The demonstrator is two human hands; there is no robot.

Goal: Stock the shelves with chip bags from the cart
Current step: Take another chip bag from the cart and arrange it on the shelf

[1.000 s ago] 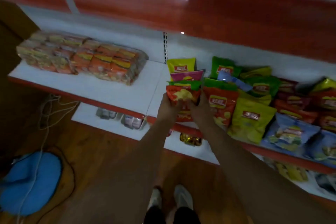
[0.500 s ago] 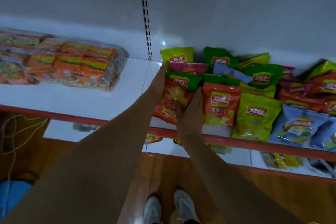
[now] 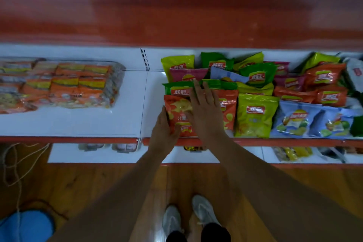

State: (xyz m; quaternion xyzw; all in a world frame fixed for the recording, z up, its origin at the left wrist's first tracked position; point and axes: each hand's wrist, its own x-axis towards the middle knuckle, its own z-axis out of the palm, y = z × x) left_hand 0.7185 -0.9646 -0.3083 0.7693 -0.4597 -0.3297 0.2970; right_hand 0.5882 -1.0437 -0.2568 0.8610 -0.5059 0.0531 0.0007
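Two hands on one bag. Entry runs left to right along the shelf (image 3: 125, 124).

Far left: clear-wrapped multipack of orange packets (image 3: 59, 84), lying flat, well apart from the work. Bare white board between it and the chip stock.

Left hand (image 3: 164, 125): at the left edge of the orange chip bag (image 3: 179, 112). Thumb curls onto the bag's lower front; the other fingers are hidden behind the bag, so we judge a light side grip, not a squeeze. The bag lies at the front edge of the shelf, print upside down to us, its top overlapping the green bag (image 3: 177, 89) behind it.

Right hand (image 3: 205, 110): fingers straight and spread wide, flat on the bag's right half and reaching onto the row behind.

Right of that: second orange bag (image 3: 227, 110), lime bag (image 3: 255, 116), blue bags (image 3: 306, 120), all lying shingled.

Step in hand, as we judge it: seating the bag in line. To do it well we would press with the flat palm only, slide the bag back until its lower edge clears the red lip, and square its side against the orange neighbour. Risk: front overhang, bag slipping off. The cart is out of view.
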